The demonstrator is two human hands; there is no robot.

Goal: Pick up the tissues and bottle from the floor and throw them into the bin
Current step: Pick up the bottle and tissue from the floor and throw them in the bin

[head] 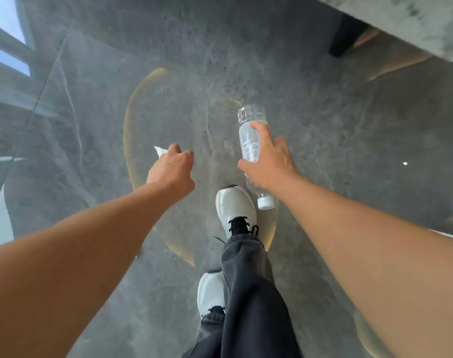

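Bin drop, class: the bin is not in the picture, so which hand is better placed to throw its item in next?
Neither clearly. The right hand grips the bottle; the left hand is closed on tissue. Both are loaded and extended.

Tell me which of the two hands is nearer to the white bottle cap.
The right. The right hand grips the bottle around its middle, with the cap just below the wrist. The left hand, closed on a tissue, is off to the cap's left.
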